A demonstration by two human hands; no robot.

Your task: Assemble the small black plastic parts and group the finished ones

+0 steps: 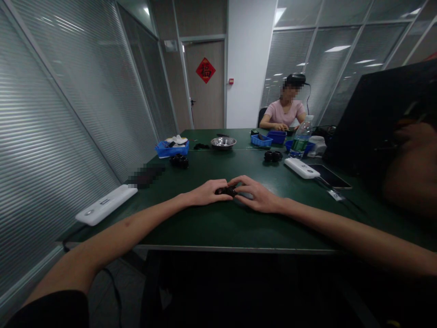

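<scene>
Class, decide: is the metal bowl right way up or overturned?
Right way up: the metal bowl has its rim uppermost, hollow inside visible.

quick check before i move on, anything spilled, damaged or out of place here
Nothing stands out. The metal bowl sits upright and the bottle is standing, though the small black part between left hand and right hand is too hidden to judge.

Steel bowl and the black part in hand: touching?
Apart. The head view shows green tabletop between the steel bowl and the black part.
</scene>
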